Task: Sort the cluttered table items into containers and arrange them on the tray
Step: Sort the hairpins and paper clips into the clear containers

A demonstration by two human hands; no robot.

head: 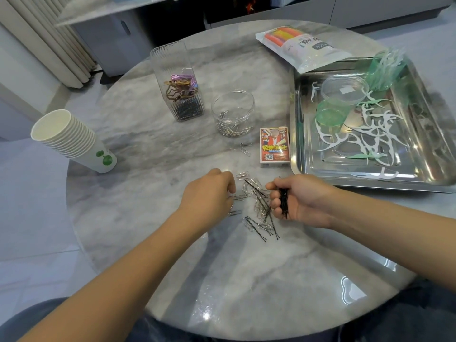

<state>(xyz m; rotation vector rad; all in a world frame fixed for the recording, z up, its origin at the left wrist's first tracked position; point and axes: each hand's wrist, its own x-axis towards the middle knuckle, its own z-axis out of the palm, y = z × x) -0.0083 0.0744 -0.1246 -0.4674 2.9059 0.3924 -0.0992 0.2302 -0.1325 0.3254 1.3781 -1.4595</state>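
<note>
A loose pile of silver paper clips and black bobby pins (pixel 257 206) lies on the marble table between my hands. My right hand (pixel 299 201) grips a bundle of black bobby pins (pixel 284 203) just right of the pile. My left hand (pixel 209 191) is curled palm down at the pile's left edge, fingertips on the table among the clips; what they pinch is hidden. A round clear jar (pixel 233 112) holds paper clips. A tall ribbed clear container (pixel 179 82) holds hair clips and bobby pins. The steel tray (pixel 308 169) sits at the right.
In the tray lie floss picks (pixel 372 137), a clear lid (pixel 344 90) and two green cups (pixel 332 117). A card box (pixel 274 146) stands beside the tray. A stack of paper cups (pixel 74 139) lies at the left, a snack bag (pixel 303 45) at the back.
</note>
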